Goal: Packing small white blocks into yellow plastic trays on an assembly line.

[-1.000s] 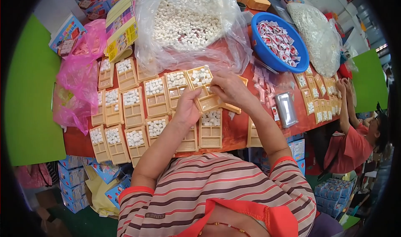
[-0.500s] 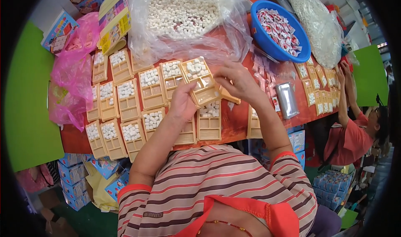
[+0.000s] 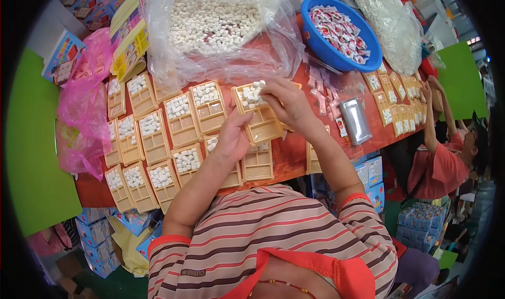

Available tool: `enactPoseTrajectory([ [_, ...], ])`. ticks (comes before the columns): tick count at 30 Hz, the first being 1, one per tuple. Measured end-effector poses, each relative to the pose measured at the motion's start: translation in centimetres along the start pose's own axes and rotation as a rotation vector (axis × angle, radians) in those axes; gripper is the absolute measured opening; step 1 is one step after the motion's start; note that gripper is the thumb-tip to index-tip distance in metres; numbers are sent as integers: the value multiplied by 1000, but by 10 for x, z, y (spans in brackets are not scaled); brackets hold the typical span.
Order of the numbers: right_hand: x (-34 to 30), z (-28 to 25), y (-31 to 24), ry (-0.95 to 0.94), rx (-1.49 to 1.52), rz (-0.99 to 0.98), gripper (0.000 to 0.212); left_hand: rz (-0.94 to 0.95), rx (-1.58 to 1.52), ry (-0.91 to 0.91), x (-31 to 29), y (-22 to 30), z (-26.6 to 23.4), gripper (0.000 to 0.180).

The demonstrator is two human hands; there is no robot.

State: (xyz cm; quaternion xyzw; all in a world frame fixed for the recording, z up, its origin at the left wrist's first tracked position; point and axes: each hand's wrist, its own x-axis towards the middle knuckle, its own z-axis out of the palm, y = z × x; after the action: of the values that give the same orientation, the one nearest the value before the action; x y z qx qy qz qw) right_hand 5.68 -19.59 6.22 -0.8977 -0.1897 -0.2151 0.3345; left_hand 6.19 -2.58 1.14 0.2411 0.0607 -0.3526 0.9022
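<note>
My left hand (image 3: 235,136) grips a tan compartment tray (image 3: 263,129) by its left edge, holding it above the table. Small white marshmallows (image 3: 248,95) lie in the tray's large far compartment. Over that compartment, my right hand (image 3: 288,101) has its fingers pinched at the marshmallows, with some showing at the fingertips. How many it holds is hidden. Rows of similar trays (image 3: 184,136) lie to the left, their large compartments filled with white marshmallows. Other trays (image 3: 258,171) sit partly hidden below the held one.
At the back, a clear plastic bag (image 3: 284,51) spreads open around loose marshmallows. Right of it stands a blue basin (image 3: 376,62) of small packets. Pink sachets (image 3: 321,96) and a silver box (image 3: 356,121) lie nearby. A pink bag (image 3: 79,120) is at left; a co-worker (image 3: 447,167) works at far right.
My right hand has moved left, from beside the held tray to over its large compartment, and its fingers now meet the marshmallows. The held tray has turned more upright. The whole view has shifted slightly.
</note>
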Motion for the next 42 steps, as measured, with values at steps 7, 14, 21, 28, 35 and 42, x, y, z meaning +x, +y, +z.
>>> enactPoseTrajectory([
  [7, -21, -14, -4, 153, -14, 197, 30, -151, -85, -61, -14, -12, 4, 45],
  [14, -62, -4, -14, 82, -39, 288, 25, -195, -69, -77, -23, -35, 9, 49],
  [21, -89, -15, -23, 238, 328, 588, 38, -237, -61, -91, -27, -46, 11, 48],
  [28, -121, -16, -43, 283, 922, 855, 56, -347, 0, -69, -42, -64, 13, 50],
  [35, -144, -36, -39, 521, 1047, 902, 59, -130, 1138, -171, -10, -20, 35, 44],
  [42, -155, -55, -13, 625, 971, 852, 58, 572, 2434, -54, 82, -17, 27, 26],
])
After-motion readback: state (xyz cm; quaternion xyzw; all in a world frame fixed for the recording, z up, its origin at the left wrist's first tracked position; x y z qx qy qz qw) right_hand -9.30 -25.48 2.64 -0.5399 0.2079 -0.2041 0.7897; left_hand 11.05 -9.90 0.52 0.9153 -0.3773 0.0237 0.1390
